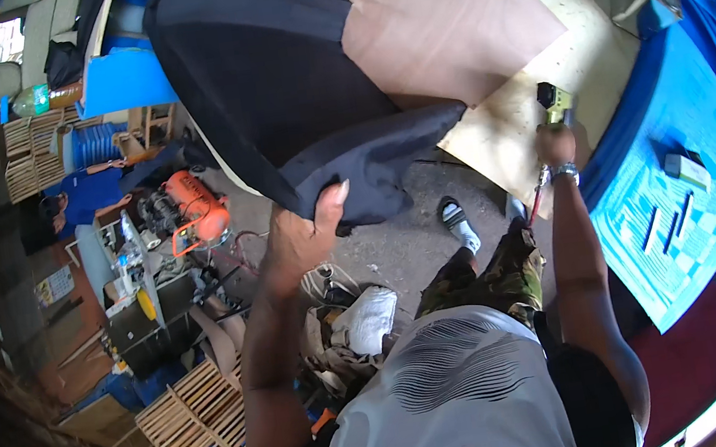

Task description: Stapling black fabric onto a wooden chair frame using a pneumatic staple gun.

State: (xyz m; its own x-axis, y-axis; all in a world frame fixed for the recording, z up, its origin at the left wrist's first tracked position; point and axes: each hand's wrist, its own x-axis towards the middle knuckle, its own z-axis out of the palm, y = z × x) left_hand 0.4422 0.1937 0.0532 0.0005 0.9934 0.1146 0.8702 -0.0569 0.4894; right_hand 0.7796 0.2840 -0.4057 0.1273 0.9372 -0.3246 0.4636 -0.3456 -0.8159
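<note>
Left hand closed on the lower corner of a dark fabric cover, thumb up against the cloth, pulling it over a large cushion raised above the concrete floor. Right hand wrapped tight around a yellow-green staple gun, a red hose trailing from it, held over the near edge of a pale plywood sheet. Off to the left, an orange air compressor on the floor; slatted wooden crates lower left. Blue patterned board at right.
</note>
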